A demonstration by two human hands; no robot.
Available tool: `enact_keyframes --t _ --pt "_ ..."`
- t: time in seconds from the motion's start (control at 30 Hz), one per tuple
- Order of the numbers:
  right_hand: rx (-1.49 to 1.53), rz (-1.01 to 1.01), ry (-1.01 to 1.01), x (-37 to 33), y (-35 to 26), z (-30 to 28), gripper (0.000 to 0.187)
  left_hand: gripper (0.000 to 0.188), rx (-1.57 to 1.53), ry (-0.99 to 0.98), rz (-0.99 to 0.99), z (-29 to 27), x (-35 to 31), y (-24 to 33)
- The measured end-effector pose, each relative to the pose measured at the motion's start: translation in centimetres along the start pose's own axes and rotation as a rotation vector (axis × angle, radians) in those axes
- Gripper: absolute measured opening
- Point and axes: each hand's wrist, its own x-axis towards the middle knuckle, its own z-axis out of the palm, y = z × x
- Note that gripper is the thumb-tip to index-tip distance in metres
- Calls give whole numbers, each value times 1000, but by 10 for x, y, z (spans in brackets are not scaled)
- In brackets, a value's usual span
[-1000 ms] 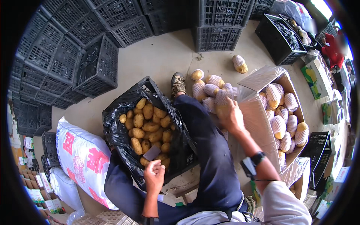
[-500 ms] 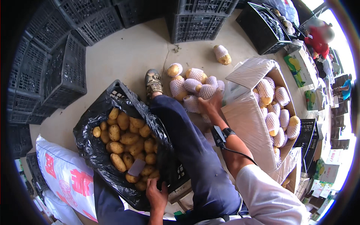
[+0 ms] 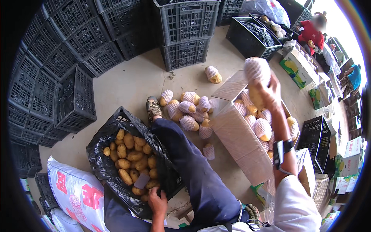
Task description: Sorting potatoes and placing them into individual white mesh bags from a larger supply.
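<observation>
My right hand [image 3: 268, 92] is closed around a large potato [image 3: 257, 71] partly covered by a white foam net sleeve. It holds the potato above an open cardboard box [image 3: 239, 141] of similar sleeved potatoes [image 3: 262, 129]. My left hand [image 3: 157, 202] rests at the near edge of a black crate [image 3: 123, 115], its thumb and fingers apart beside the bare potatoes [image 3: 133, 156]. Black plastic film [image 3: 102, 162] lines this crate, and a small pale purple piece [image 3: 142, 181] lies on the potatoes.
Several sleeved potatoes [image 3: 188, 107] lie on the floor near my camouflage shoe [image 3: 154, 107]. Stacked black crates [image 3: 185, 34] stand at the back and left. A white printed sack [image 3: 75, 193] leans at the lower left. People [image 3: 312, 35] sit at the far right among cartons.
My right hand has risen from the floor pile to above the box, now holding a sleeved potato. My left hand stays at the crate edge. The view has shifted.
</observation>
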Motion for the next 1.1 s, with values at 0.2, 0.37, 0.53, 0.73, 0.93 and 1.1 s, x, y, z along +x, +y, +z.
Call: enact_keyframes --t 0.2,0.37,0.53,0.73,0.93,1.1 --pt "-858 128 43 16 98 -40 87 25 76 -18 -17 0 1 1" --pt "-757 -92 40 -1 70 32 63 24 84 -27 -43 -1 2 7" --pt "-538 -197 -456 -97 54 214 57 24 95 -38 -35 -4 5 12" --pt "-670 167 -555 -144 135 340 62 23 15 -66 -53 -7 8 16" --pt "-593 354 -479 -140 139 344 59 23 5 -101 -78 -8 10 16" --pt "-37 425 -327 -126 59 280 77 24 28 -70 -69 -3 5 10"
